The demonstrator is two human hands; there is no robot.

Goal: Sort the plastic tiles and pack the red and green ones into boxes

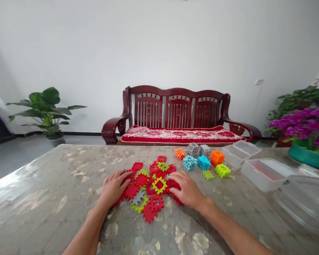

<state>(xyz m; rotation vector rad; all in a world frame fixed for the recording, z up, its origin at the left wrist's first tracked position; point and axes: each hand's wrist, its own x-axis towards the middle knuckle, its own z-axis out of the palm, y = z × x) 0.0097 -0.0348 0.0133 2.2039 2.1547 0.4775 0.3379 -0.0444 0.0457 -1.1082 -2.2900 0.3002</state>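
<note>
Red and lime-green toothed pieces (149, 213), flat and overlapping on counter (48, 212), between left hand (113, 186) and right hand (186, 188). Both palm-down, thumb apart from fingers, touching pieces at their side. Mostly squarish, turned at many angles; among them, grey piece (138, 197), slanting from near left to far right.

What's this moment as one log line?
left hand: at left edge of tiles; right hand: at right edge; tiles: mostly red, piled; clusters: beyond right hand; boxes: right

Home living room, wooden bench (179, 106), potted plant (46, 109)
</note>
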